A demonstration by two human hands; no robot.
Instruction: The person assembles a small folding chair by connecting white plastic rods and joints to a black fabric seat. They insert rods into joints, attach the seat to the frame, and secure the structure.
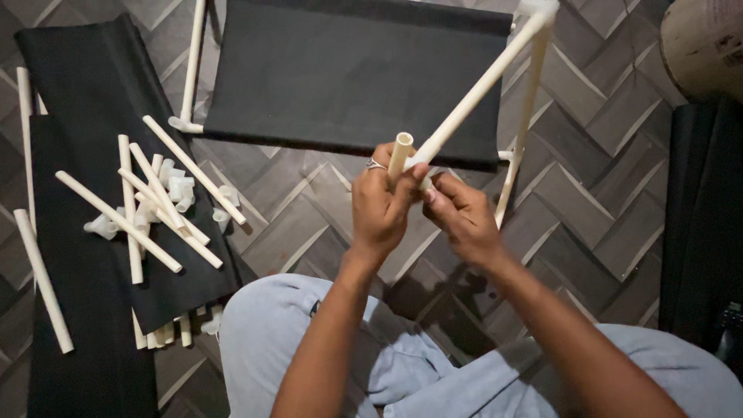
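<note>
My left hand (379,207), with a ring on one finger, grips a short cream plastic tube (400,155) held upright. My right hand (463,217) pinches the near end of a long cream tube (484,83) right beside it, where a small white connector is mostly hidden by my fingers. That long tube runs up to a corner joint (538,11) of a frame carrying a black fabric panel (348,73). Both hands meet above my lap.
Left of me lies a heap of loose cream tubes (159,205) and small white connectors (179,190) on black fabric sheets (85,93). The floor (588,193) is grey herringbone tile. A dark object (700,224) stands at the right edge and a round pale thing (704,42) at the top right.
</note>
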